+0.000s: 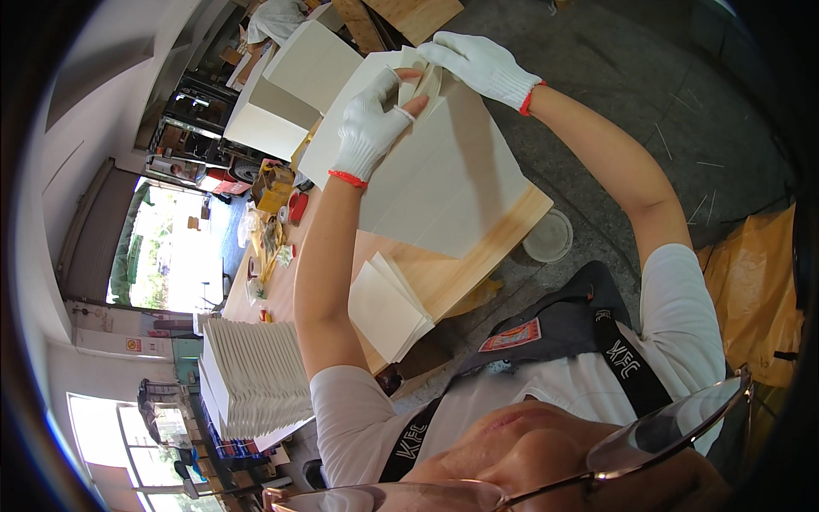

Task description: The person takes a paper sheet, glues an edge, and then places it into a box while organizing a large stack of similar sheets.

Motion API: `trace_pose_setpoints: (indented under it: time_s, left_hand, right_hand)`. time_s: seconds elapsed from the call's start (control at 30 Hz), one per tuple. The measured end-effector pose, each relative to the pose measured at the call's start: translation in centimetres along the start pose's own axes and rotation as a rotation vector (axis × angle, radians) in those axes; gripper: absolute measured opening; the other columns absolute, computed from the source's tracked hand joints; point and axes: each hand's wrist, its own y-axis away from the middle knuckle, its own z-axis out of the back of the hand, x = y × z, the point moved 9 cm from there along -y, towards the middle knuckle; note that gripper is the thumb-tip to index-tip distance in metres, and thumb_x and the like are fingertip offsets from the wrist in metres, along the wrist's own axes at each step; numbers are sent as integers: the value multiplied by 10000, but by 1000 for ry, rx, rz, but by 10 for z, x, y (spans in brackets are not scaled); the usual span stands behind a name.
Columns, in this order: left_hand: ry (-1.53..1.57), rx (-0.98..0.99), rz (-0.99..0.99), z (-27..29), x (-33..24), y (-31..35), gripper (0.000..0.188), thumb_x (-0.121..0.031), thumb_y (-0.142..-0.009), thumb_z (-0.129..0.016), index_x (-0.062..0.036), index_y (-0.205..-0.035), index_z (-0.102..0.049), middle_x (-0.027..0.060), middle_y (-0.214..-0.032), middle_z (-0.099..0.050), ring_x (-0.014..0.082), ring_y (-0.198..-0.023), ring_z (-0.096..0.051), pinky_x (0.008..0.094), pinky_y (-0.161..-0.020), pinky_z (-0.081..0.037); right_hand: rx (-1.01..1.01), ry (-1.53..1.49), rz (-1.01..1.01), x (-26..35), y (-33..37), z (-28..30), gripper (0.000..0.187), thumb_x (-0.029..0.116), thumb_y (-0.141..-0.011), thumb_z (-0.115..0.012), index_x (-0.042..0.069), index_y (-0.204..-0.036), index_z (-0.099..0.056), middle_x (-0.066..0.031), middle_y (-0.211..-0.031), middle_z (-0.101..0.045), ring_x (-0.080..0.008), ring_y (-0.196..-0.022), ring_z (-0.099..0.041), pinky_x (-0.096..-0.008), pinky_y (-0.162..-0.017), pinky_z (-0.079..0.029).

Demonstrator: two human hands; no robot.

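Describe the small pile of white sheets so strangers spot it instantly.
Find the wooden table. On its near edge, right of the left arm, lies the small pile. It's only several sheets high, unlike the tall stack left of that arm.

Matt paper & knit cloth, w/ a few glossy bits

L glove (368, 128) & R glove (485, 66): white knit cloth, ribbed cuffs, matt. Lg. sheets (444, 183): paper or card, smooth, matt; sm. sheets (386, 307) look same. Table (505, 235): pale wood, smooth, grain visible. Stack at L (256, 375): matt, card-like, ridged edges. Floor (614, 94): dk. grey, concrete-like, mostly matt. Apron (589, 299): dk. matt cloth. Wrap at R (755, 290): orange, plastic-like, creased, glossy. Glasses (670, 428): shiny metal-look rims, glossy lenses.
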Motion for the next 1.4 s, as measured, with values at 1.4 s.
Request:
trace_pose_setpoints:
  time_s: [1.4]
  left_hand:
    - [-333, -72, -186, 1, -20, 4, 308, -265, -877, -651, -196, -1177, -643, 106, -896, -691, 251, -794, -658, 353, -758, -516]
  right_hand:
    - [129, -97, -191, -20, 3, -3, 483, 534, -942, -477, 66, -854, -561, -27, -717, -514, -144, -637, -487, -309, -635, -424]
